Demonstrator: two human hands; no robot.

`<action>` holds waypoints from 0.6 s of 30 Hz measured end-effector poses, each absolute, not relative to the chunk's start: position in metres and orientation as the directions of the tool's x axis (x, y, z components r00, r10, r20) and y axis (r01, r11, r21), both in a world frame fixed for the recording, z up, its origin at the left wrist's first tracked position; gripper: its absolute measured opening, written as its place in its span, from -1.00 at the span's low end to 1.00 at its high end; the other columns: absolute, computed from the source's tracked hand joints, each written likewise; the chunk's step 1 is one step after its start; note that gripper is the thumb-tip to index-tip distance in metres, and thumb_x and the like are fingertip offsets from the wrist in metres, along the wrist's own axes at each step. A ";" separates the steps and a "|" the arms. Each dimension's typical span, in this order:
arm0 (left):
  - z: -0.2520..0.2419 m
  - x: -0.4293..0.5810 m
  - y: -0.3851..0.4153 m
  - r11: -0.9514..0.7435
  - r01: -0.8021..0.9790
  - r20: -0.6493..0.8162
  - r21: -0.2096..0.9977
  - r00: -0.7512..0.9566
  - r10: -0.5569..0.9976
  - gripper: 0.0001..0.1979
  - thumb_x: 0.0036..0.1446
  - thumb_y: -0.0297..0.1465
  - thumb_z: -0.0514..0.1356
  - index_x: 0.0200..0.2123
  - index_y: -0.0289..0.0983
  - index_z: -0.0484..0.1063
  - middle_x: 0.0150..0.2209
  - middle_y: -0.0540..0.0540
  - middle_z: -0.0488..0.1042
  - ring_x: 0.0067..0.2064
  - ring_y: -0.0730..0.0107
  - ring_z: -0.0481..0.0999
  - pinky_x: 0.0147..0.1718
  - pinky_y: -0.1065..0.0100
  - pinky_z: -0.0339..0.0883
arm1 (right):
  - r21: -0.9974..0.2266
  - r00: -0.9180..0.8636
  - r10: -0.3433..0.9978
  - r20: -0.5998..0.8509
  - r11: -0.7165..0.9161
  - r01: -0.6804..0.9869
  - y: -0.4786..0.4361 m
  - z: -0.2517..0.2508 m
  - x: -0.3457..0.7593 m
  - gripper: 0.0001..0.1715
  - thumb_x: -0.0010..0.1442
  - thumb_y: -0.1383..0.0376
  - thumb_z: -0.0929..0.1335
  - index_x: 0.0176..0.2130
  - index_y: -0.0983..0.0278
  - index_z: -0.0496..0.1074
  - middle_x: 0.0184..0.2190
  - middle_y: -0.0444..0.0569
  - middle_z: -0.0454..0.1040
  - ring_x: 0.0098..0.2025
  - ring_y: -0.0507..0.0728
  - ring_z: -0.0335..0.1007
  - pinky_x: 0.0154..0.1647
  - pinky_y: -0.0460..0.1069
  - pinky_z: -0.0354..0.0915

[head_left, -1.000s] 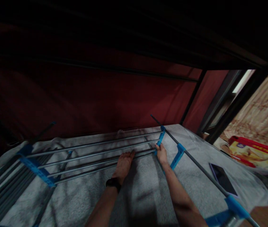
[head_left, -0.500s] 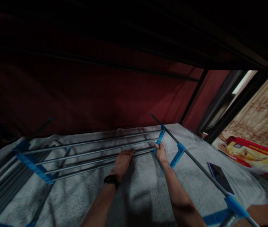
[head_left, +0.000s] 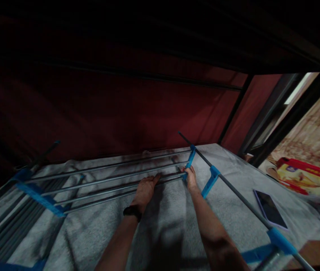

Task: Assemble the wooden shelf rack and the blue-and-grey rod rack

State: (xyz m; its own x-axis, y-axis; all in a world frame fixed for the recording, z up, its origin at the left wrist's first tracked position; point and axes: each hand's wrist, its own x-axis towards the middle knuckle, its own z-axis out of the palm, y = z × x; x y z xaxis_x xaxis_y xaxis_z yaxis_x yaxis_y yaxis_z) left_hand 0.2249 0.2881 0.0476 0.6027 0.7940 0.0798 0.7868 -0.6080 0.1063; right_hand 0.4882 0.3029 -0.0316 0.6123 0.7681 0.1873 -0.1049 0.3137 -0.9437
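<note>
– Dim room with a dark red cloth wall [head_left: 120,113] at the back, and a grey towel [head_left: 165,229] spread over the surface. What are the hands doing on your feed?

– I see my left hand [head_left: 145,187] lying flat and released, palm down on the towel. Its fingertips touch the nearest rod of the drying rack [head_left: 106,180]. A black watch [head_left: 132,212] sits on that wrist. My right hand [head_left: 189,177] is just beside it, fingers curled shut around the rack's right end, where the rods meet a blue bracket [head_left: 190,159].

– And where is the rack itself?

– It lies on top of the towel, and its grey rods run left from my hands to another blue bracket [head_left: 40,197]. A long rail [head_left: 233,190] slants from the first bracket towards the lower right, with a blue clip [head_left: 211,180] on it near my right forearm.

– Anything further out?

– A dark phone [head_left: 270,209] lies flat on the towel beyond that rail, well apart from both hands. Past the towel's right edge I see a red and yellow box [head_left: 304,178]. Its print is too blurred for me to read.
</note>
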 end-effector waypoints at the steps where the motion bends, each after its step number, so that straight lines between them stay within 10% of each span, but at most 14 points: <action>1: 0.049 0.224 0.288 -0.603 0.791 0.075 0.106 0.598 0.798 -0.34 0.20 -0.67 -0.07 0.33 -0.17 0.20 0.01 -0.20 0.52 0.01 0.27 0.50 0.10 0.26 0.27 | -0.938 0.619 0.766 0.174 0.320 -0.132 0.305 -0.033 0.486 -0.82 -0.02 0.14 0.28 -0.45 0.19 0.38 -0.48 -0.17 0.43 -0.35 0.11 0.34 -0.24 -0.01 0.28; 18: 0.043 0.218 0.287 -0.630 0.766 0.097 0.129 0.622 0.777 -0.38 0.22 -0.65 -0.04 0.31 -0.17 0.22 0.05 -0.20 0.50 0.06 0.25 0.49 0.13 0.24 0.27 | -0.942 0.656 0.752 0.056 0.257 -0.214 0.320 -0.021 0.480 -0.48 0.26 -0.07 0.11 -0.59 0.14 0.04 -0.74 -0.22 0.11 -0.67 0.04 0.05 -0.59 -0.02 0.13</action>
State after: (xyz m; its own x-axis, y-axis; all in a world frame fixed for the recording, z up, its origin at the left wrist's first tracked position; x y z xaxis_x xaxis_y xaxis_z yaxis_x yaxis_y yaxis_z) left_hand 0.2181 0.2872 0.0434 0.6222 0.7768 0.0973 0.7659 -0.6298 0.1295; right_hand 0.4801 0.3203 -0.0213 0.6563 0.7524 0.0556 -0.2142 0.2565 -0.9425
